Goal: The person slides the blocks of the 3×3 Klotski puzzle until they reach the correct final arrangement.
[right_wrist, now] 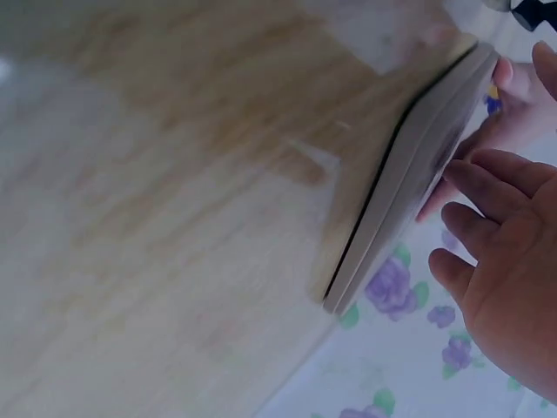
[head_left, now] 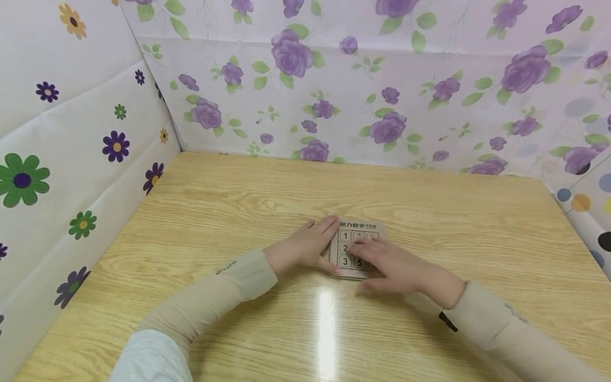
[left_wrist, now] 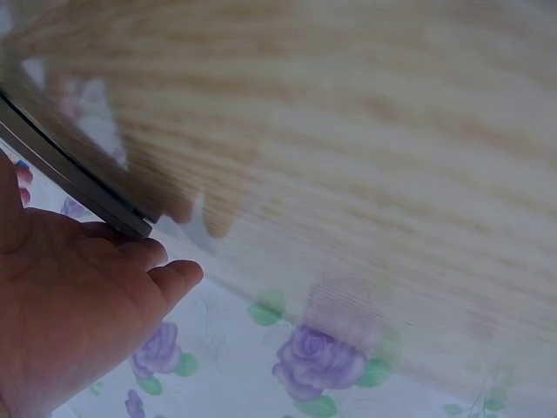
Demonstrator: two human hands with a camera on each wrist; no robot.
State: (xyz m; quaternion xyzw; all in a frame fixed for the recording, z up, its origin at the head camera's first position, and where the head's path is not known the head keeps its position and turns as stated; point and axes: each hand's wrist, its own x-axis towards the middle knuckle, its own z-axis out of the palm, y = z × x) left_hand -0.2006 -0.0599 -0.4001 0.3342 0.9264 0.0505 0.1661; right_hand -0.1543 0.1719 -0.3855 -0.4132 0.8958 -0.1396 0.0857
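Observation:
A flat, beige number slide puzzle (head_left: 365,226) lies on the table, with printed characters along its top and tiles such as 1, 2, 3 and 5 showing. My left hand (head_left: 310,245) braces its left edge, fingers stretched toward the upper corner and thumb at the lower one. Over the tiles reaches my right hand (head_left: 393,265), fingertips on the middle ones and thumb near the lower edge; it hides the right-hand column. In the right wrist view the puzzle's side (right_wrist: 400,192) sits against the table, the extended fingers (right_wrist: 470,231) beside its face.
The wood-grain table (head_left: 238,196) reflects a strip of light in front of the puzzle. A purple-flowered cloth (head_left: 334,79) hangs behind it, and a cloth with colourful daisies (head_left: 90,175) covers the left side. Something small and black (head_left: 447,321) shows at the right cuff.

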